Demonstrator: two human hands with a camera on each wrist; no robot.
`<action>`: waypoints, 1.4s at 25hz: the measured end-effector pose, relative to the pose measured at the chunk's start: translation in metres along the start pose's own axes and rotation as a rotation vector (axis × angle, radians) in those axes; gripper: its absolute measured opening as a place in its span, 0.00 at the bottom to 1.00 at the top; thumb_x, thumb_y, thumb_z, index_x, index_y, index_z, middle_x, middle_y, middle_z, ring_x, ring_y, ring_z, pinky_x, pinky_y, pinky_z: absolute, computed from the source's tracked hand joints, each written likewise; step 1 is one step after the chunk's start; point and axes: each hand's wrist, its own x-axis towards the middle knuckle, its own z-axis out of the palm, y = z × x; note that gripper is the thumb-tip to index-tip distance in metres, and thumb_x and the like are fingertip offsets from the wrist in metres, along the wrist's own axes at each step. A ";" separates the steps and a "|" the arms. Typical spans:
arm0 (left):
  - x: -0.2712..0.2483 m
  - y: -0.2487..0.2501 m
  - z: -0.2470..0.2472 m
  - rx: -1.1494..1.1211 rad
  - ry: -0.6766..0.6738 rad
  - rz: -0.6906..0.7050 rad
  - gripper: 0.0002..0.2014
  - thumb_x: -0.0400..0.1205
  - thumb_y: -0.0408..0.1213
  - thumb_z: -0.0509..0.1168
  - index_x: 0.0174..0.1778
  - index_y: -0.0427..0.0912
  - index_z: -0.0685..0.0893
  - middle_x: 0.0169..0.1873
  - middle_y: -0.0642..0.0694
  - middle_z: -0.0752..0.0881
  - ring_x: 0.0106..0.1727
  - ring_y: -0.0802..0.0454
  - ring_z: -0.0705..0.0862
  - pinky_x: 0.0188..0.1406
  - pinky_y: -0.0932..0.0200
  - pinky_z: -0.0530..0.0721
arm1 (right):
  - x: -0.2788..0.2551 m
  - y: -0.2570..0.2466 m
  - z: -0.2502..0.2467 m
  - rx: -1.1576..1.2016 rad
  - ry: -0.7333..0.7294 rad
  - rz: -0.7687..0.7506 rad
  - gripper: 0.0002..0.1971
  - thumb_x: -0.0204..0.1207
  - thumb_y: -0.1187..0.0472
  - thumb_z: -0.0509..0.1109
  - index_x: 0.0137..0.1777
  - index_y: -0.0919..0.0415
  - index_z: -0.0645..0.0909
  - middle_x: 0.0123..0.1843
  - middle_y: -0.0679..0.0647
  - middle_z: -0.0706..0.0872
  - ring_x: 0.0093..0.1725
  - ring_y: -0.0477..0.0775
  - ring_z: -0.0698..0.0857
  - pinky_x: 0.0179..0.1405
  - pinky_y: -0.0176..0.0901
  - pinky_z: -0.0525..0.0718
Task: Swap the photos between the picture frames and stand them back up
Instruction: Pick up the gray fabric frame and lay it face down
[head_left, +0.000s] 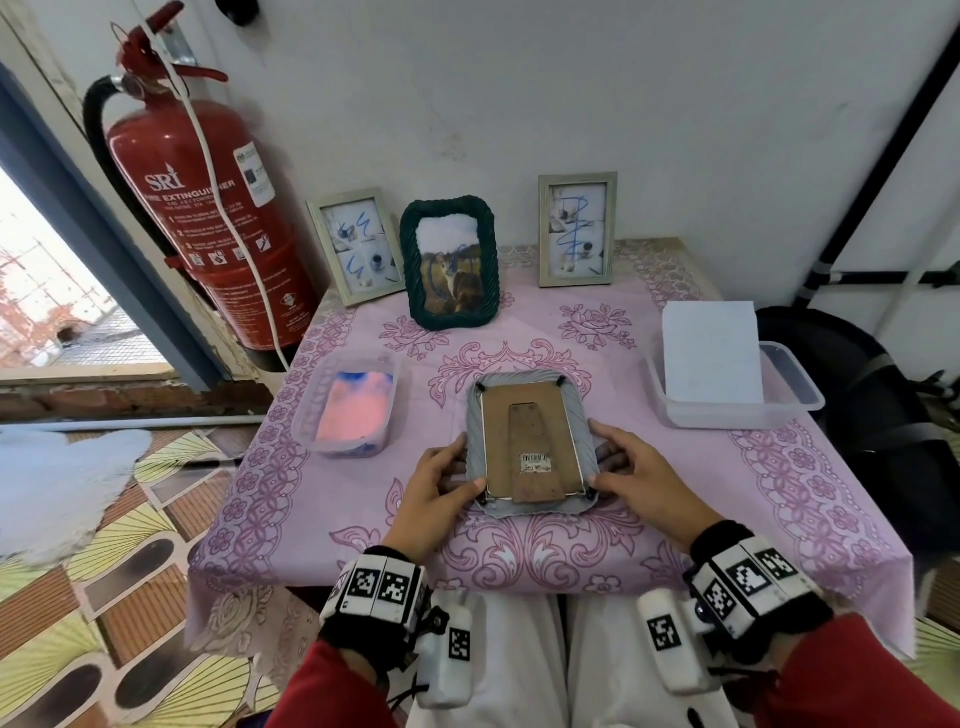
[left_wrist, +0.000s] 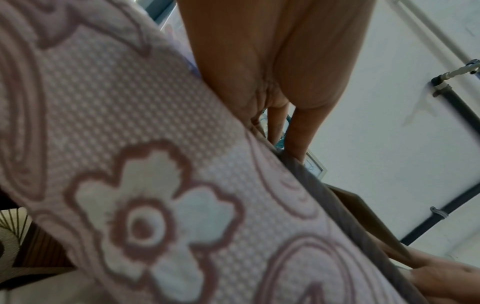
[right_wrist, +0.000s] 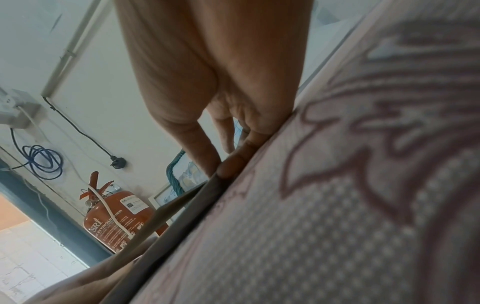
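Pink and floral, your counter (head_left: 779, 493) carries the green frame (head_left: 449, 262) standing at the back. Nearer you lies the grey frame (head_left: 496, 452), face down. It looks stiff and light, probably glass-fronted, so fragile. Your left hand (head_left: 436, 499) and right hand (head_left: 639, 478) each pinch a side rim, thumbs on top — keep hold there, not on the stand flap (head_left: 535, 431).

Left grip (head_left: 437, 491), right grip (head_left: 638, 477), both forearms forward, thumbs over, fingers under frame (head_left: 525, 437) edges
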 end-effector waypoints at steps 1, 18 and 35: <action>0.000 0.000 0.001 -0.015 0.007 -0.008 0.29 0.76 0.22 0.68 0.74 0.36 0.71 0.56 0.42 0.75 0.54 0.58 0.77 0.53 0.76 0.80 | 0.000 0.000 0.000 0.010 0.005 0.009 0.33 0.71 0.79 0.68 0.76 0.61 0.68 0.52 0.58 0.74 0.44 0.48 0.76 0.43 0.29 0.81; 0.052 0.032 -0.024 0.135 0.086 -0.070 0.16 0.81 0.26 0.61 0.66 0.37 0.78 0.38 0.46 0.80 0.41 0.48 0.79 0.32 0.65 0.79 | 0.027 -0.043 -0.022 -0.288 -0.077 0.086 0.21 0.80 0.66 0.62 0.73 0.63 0.68 0.38 0.55 0.79 0.33 0.52 0.80 0.31 0.36 0.81; 0.127 0.029 -0.007 0.282 0.049 -0.169 0.07 0.73 0.37 0.75 0.42 0.41 0.85 0.31 0.43 0.81 0.39 0.46 0.81 0.52 0.44 0.86 | 0.107 -0.042 -0.003 -0.470 0.045 0.002 0.14 0.78 0.58 0.68 0.56 0.68 0.78 0.45 0.57 0.79 0.45 0.53 0.77 0.45 0.43 0.75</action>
